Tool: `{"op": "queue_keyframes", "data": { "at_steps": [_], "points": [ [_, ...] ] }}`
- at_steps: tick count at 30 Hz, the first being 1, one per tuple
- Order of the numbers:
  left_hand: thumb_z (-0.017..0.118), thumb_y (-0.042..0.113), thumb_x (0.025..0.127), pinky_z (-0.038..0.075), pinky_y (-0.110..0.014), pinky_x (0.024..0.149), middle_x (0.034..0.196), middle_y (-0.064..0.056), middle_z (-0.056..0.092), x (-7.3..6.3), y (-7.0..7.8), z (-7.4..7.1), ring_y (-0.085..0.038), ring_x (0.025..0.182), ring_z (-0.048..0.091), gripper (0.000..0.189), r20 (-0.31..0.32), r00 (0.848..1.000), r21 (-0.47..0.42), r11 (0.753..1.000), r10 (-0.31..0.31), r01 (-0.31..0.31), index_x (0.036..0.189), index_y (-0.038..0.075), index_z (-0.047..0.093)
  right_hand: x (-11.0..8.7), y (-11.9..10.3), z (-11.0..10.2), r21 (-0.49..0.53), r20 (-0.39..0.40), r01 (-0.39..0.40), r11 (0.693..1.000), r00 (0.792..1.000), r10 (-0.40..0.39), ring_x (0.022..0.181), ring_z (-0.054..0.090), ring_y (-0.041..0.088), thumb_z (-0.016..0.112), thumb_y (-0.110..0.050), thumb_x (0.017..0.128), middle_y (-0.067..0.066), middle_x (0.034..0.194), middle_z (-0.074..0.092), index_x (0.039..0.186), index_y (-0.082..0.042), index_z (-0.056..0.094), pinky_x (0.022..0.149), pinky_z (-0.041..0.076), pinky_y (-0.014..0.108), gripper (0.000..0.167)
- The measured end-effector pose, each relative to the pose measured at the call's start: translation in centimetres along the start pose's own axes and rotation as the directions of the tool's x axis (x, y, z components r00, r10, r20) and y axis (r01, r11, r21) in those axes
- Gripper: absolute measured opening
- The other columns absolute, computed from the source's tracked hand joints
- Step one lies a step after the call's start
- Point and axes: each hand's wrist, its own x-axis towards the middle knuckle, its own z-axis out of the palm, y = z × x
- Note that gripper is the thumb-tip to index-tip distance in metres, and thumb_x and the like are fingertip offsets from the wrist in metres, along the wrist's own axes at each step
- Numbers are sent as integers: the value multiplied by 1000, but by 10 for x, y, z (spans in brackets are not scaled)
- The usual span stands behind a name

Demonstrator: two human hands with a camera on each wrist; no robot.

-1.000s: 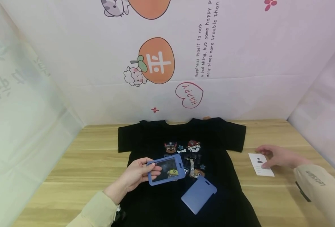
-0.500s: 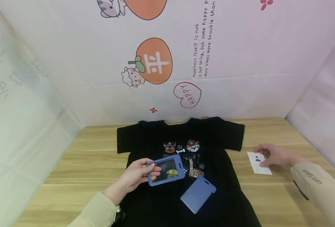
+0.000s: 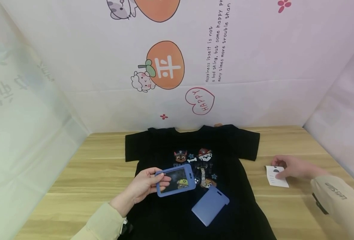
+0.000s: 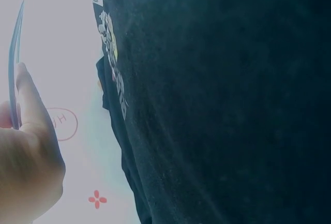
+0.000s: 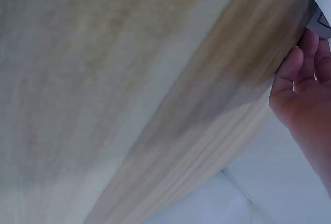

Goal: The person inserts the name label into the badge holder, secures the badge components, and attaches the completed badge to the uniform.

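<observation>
My left hand (image 3: 147, 185) grips the left end of a blue badge holder frame (image 3: 176, 192), thumb over its window, above a black T-shirt (image 3: 162, 146). In the left wrist view the badge holder (image 4: 14, 63) appears edge-on between the thumb and fingers. A separate blue slotted badge cover (image 3: 210, 206) lies on the shirt, just below the frame. At the right, my right hand (image 3: 295, 168) pinches a white card (image 3: 273, 180) with a printed figure, its thumb on the near side. The card bends and its far edge tips up; fingers partly hide it.
The wooden table (image 3: 87, 173) carries the spread T-shirt, whose front bears cartoon dog prints. A small pin-and-strap clip (image 3: 202, 175) lies on the print. Behind stands a white printed cloth wall (image 3: 249, 100), with cloth sides left and right.
The white card has gone from lying flat to bending, its far edge raised by my right fingers. My left hand, the frame and the blue cover have stayed where they were.
</observation>
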Motion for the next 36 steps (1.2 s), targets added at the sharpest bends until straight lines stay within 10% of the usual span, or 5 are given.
{"op": "queue_keyframes", "data": {
  "at_steps": [27, 36],
  "points": [
    [54, 12, 97, 57, -25, 77, 95, -6, 72, 5, -1, 1, -10, 82, 69, 16, 7, 1000, -4, 1000, -1, 1, 106, -1, 54, -6, -6, -4, 107, 88, -36, 994, 996, 26, 79, 55, 9, 71, -10, 79, 7, 95, 64, 106, 6, 58, 67, 47, 22, 35],
    [51, 13, 98, 56, -25, 79, 97, -8, 72, 3, 0, -1, -9, 84, 69, 21, -5, 1000, -7, 1000, -6, 6, 111, -4, 52, -15, 5, -1, 343, 143, -71, 937, 990, 22, 75, 62, 13, 60, -7, 89, 10, 93, 62, 110, 14, 49, 61, 56, 29, 32]
  ]
}}
